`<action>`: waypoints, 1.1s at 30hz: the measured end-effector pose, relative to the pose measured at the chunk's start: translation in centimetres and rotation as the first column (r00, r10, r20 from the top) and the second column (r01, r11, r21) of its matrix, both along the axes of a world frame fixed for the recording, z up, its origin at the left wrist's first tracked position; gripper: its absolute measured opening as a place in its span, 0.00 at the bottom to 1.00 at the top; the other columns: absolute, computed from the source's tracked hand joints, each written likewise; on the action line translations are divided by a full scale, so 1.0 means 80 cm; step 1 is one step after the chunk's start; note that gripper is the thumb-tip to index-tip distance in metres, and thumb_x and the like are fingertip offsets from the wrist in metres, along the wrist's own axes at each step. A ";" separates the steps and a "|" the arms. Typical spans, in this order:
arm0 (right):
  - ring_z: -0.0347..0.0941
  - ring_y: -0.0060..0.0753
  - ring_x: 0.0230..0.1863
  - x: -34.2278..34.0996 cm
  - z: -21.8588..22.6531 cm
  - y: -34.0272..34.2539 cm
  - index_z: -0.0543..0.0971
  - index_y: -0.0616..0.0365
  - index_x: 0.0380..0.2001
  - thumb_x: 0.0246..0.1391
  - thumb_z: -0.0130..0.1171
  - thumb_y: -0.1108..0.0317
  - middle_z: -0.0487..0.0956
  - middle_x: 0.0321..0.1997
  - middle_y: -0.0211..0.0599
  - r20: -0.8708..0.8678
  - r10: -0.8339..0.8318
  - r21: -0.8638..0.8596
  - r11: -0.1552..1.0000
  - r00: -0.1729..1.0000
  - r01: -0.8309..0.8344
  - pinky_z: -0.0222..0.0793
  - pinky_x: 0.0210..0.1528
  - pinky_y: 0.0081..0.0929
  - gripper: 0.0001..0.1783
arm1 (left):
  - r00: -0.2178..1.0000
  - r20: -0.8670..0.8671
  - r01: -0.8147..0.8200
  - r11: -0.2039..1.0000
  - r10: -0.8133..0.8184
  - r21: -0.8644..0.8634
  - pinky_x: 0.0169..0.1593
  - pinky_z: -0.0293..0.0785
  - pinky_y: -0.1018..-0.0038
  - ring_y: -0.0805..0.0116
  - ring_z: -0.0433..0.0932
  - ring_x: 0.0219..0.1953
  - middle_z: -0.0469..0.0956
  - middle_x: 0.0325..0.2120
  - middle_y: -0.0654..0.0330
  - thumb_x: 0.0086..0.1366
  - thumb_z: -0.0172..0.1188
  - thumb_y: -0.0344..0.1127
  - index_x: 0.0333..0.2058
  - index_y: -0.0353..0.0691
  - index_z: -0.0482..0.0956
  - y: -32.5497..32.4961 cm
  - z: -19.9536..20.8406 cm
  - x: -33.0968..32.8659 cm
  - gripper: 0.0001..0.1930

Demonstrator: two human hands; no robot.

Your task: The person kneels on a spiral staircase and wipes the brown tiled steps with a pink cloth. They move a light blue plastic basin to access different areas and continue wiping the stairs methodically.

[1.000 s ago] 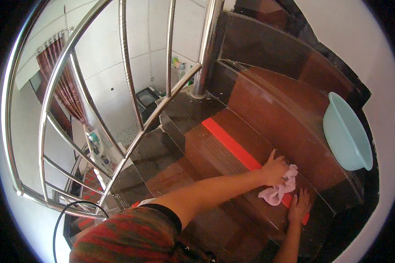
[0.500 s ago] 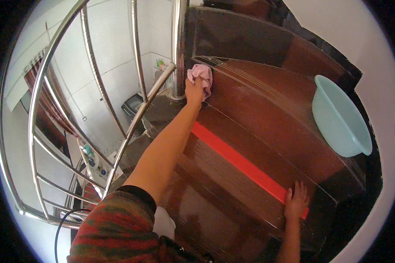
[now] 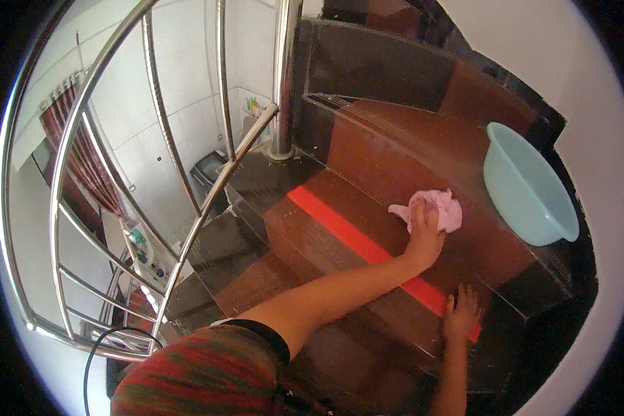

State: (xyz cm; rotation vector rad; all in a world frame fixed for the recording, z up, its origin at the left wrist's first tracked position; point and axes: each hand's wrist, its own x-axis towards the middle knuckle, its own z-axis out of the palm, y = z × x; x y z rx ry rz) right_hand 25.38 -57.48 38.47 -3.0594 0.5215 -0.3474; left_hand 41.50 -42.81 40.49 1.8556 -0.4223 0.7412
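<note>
My left hand (image 3: 424, 241) is closed on a crumpled pink cloth (image 3: 445, 209), pressing it against the reddish-brown riser (image 3: 367, 154) of a stair. The left forearm reaches across a bright red strip (image 3: 347, 234) that runs along the tread below. Near the strip's right end my right hand (image 3: 462, 317) lies flat on the tread, its fingers stretched out and holding nothing. Beyond the hands, a light blue plastic basin (image 3: 532, 187) sits tilted on the stair above, close to the wall.
A shiny metal railing (image 3: 222, 175) with a thick post (image 3: 282, 83) borders the stairs on the left. Past it, lower down, are a dark bin (image 3: 211, 170) and a patterned curtain (image 3: 82, 139). A pale wall (image 3: 589, 90) curves along the right.
My left hand has swept the pink cloth rightward along the stair, from beside the railing post to the middle. My right hand stays on the tread; the view has shifted slightly.
</note>
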 end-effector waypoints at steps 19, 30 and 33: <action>0.55 0.48 0.69 -0.008 -0.001 0.008 0.69 0.50 0.60 0.61 0.46 0.52 0.63 0.68 0.38 0.114 0.001 0.057 0.998 0.994 -0.008 0.45 0.67 0.61 0.27 | 0.987 -0.120 -0.149 0.861 0.103 -0.486 0.57 0.63 0.58 0.45 0.66 0.53 0.65 0.50 0.39 0.57 0.50 0.23 0.53 0.24 0.59 0.143 -0.004 0.142 0.24; 0.55 0.47 0.69 -0.012 -0.006 0.006 0.70 0.51 0.60 0.60 0.48 0.52 0.65 0.67 0.39 0.186 0.011 0.078 0.997 0.983 -0.026 0.40 0.70 0.58 0.27 | 0.936 0.352 -0.128 0.900 -0.030 0.416 0.64 0.42 0.37 0.27 0.47 0.64 0.51 0.64 0.41 0.55 0.59 0.32 0.53 0.33 0.68 -0.110 0.012 -0.032 0.25; 0.55 0.46 0.69 -0.013 -0.008 0.003 0.70 0.51 0.59 0.59 0.48 0.52 0.65 0.67 0.39 0.202 0.031 0.100 0.994 0.979 -0.053 0.40 0.70 0.58 0.27 | 0.860 0.472 -0.155 0.781 -0.194 0.604 0.64 0.45 0.38 0.32 0.51 0.64 0.55 0.64 0.47 0.54 0.58 0.33 0.51 0.41 0.72 -0.075 0.008 -0.011 0.23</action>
